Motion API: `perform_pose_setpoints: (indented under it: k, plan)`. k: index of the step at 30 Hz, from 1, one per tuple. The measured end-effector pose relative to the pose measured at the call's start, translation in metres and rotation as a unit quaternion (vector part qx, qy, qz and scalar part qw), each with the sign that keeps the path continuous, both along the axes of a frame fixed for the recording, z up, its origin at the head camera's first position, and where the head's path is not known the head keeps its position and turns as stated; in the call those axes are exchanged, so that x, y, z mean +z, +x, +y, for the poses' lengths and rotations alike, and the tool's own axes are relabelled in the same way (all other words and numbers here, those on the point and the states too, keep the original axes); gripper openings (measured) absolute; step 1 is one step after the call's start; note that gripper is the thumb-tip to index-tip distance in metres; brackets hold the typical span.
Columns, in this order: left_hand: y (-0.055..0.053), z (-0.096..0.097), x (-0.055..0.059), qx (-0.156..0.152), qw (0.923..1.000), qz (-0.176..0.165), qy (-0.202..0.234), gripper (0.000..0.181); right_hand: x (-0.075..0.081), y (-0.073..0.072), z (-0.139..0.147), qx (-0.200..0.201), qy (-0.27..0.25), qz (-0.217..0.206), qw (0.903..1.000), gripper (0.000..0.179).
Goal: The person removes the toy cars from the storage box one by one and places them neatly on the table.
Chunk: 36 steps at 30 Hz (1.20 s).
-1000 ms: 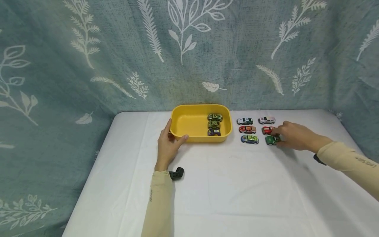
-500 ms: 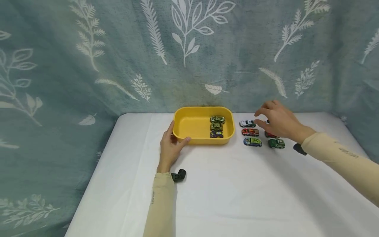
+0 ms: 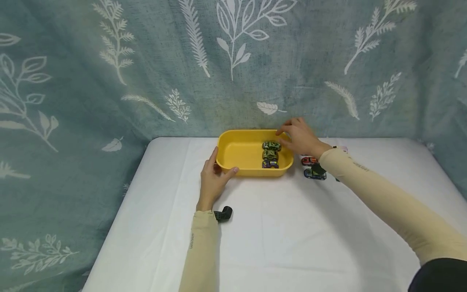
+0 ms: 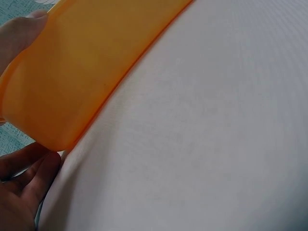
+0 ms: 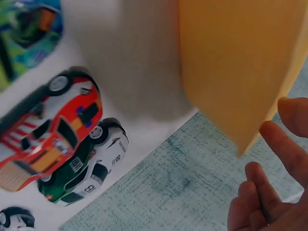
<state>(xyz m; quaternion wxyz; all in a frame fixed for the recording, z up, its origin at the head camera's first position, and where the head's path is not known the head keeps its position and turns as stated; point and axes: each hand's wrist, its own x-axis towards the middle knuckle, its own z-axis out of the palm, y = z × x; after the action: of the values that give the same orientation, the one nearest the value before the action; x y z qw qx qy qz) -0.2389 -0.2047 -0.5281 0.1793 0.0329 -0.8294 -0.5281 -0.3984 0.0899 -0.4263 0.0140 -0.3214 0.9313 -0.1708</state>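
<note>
A yellow plastic tray [image 3: 238, 154] stands at the table's back edge. Inside its right end, three toy cars sit in a column: two in green camouflage [image 3: 270, 146] and a purple one [image 3: 270, 164]. My left hand [image 3: 213, 182] grips the tray's front-left corner, thumb on the rim and fingers at the side. Over the tray's back-right rim is my right hand [image 3: 300, 136], fingers loosely bent, no car showing between them. The right wrist view has its fingertips [image 5: 272, 132] close by the tray's wall [image 5: 240, 62].
Right of the tray, more toy cars stand on the white tabletop [image 3: 262, 227]: a red-orange one [image 5: 57, 130], a white-and-green one [image 5: 91, 166] and a blue-green one [image 3: 315, 174]. My right forearm hides others. A leaf-patterned curtain [image 3: 204, 101] hangs behind.
My right hand has left the green and red cars on the right, lifted, and swung left across the car rows to the tray. My left hand has stayed at the tray corner.
</note>
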Motion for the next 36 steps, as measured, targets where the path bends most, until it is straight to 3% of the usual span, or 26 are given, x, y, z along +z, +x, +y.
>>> perform_pose_setpoints:
  k: [6,12,17,26,36]
  plan:
    - [-0.001,0.002,0.002,0.001,1.0000,-0.001,0.001,0.099,-0.012,-0.011,-0.012,0.002,0.029,0.005,0.9996,0.026]
    - [0.000,0.004,0.000,-0.003,1.0000,0.000,0.001,0.099,-0.023,-0.008,-0.016,-0.003,0.069,0.037,0.9969,0.022]
    - [-0.001,0.001,0.003,0.001,0.9999,0.010,-0.001,0.099,-0.020,-0.006,-0.023,-0.001,0.089,0.065,0.9939,0.021]
    - [-0.001,0.000,0.001,0.004,1.0000,-0.002,0.009,0.099,-0.025,-0.005,-0.032,-0.011,0.166,0.066,0.9839,0.027]
    - [0.000,0.002,0.001,0.007,0.9999,-0.014,0.005,0.100,-0.028,-0.002,-0.037,-0.008,0.206,0.076,0.9755,0.034]
